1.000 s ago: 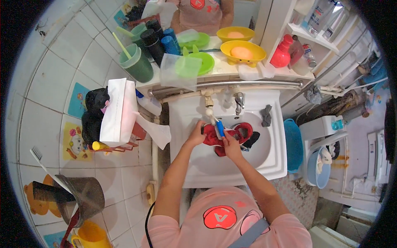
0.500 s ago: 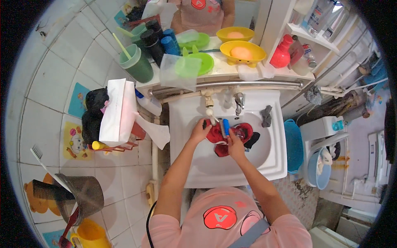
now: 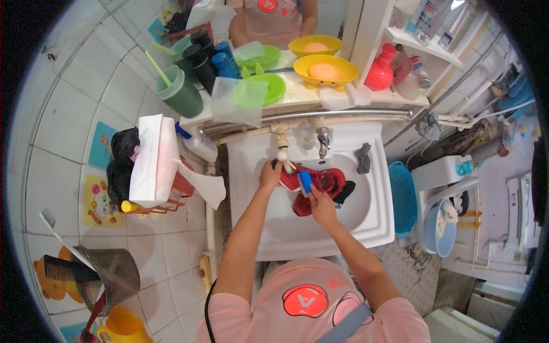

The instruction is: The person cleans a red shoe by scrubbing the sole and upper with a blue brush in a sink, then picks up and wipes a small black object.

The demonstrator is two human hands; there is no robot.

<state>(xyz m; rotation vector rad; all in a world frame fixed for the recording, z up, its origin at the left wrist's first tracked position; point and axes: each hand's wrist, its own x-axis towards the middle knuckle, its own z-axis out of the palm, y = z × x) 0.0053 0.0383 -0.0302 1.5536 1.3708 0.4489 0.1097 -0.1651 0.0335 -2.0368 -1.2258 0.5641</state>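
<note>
In the white sink (image 3: pixel 274 228) lies a red shoe (image 3: pixel 290 178) with a pale edge, and my left hand (image 3: pixel 270 175) is closed on its left end. My right hand (image 3: pixel 323 207) grips a blue-backed scrub brush (image 3: pixel 306 182), which is against the shoe. Under and beside it is more red, wet-looking footwear (image 3: pixel 331 182), partly hidden by my right hand and the brush. A black piece (image 3: pixel 344 193) shows at its right side; its kind I cannot make out. The white tap spout (image 3: pixel 282 155) hangs just above my left hand.
A metal faucet (image 3: pixel 323 143) stands at the sink's back, with a grey rag (image 3: pixel 363 158) on the right rim. Above is a shelf with a yellow soap dish (image 3: pixel 326 73) and green cup (image 3: pixel 182 97). A tissue pack (image 3: pixel 153 163) hangs left; a blue basin (image 3: pixel 402 200) stands right.
The view has shifted slightly, so the scene sits a little further left. My right hand and the brush have moved slightly along the shoe. Both hands keep their hold.
</note>
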